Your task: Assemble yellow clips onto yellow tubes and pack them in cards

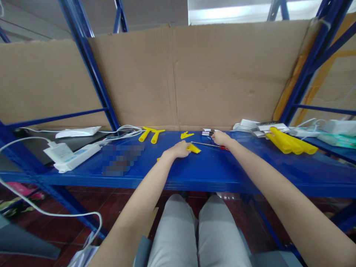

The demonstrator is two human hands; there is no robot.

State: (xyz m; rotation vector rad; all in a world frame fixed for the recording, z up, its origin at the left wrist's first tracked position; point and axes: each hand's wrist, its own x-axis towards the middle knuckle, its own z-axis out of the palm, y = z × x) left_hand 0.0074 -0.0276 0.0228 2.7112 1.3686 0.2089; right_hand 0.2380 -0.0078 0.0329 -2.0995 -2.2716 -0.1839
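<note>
My left hand [180,149] is closed around a yellow plastic piece [194,148], which sticks out past the fingertips at the middle of the blue shelf. My right hand [221,138] reaches to small black-and-white pieces [208,132] at the back. Its fingers are drawn together, and what they pinch is too small to make out. Below that hand lies a screwdriver with a red handle [223,148], its thin metal shaft [205,144] pointing left toward the yellow piece. Behind my left hand rests a small forked yellow part [186,135].
Two yellow T-shaped parts [151,134] stand at the back left. A white power strip [79,155] and cables lie farther left, near a pixelated patch [122,159]. Yellow tubes [290,141] and white packets [247,125] sit at right. A cardboard wall [222,74] rises behind the shelf.
</note>
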